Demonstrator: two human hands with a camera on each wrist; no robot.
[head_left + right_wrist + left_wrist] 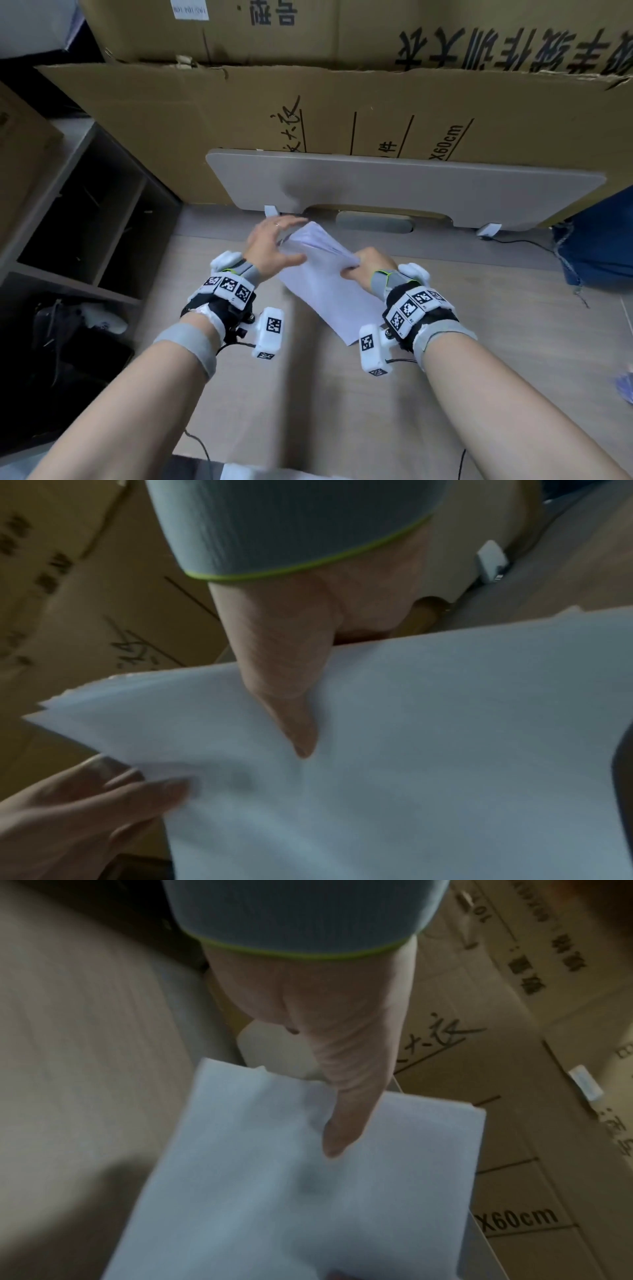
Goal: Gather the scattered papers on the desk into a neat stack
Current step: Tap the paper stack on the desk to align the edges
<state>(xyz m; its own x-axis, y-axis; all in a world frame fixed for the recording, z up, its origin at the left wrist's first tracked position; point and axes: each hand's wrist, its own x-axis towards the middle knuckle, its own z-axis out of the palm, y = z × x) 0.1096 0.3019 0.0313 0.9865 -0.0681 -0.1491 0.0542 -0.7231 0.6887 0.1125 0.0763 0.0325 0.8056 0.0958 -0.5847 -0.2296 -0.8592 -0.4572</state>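
Note:
A stack of white papers (322,291) lies slantwise at the desk's middle, its far end raised and its sheets fanned unevenly. My left hand (289,241) rests on the stack's far left edge with straight, spread fingers. Its thumb (342,1123) lies flat on the top sheet (308,1204). My right hand (352,267) pinches the stack's right edge, thumb (291,718) on top and fingers curled beneath. In the right wrist view the left hand's fingers (137,785) touch a corner of the papers (411,777). The underside of the stack is hidden.
Large cardboard boxes (342,113) stand behind the wooden desk (496,325), with a grey panel (394,185) leaning on them. A blue bag (596,246) sits at the right, dark shelves (85,222) at the left. Something blue and white (625,389) lies at the right edge.

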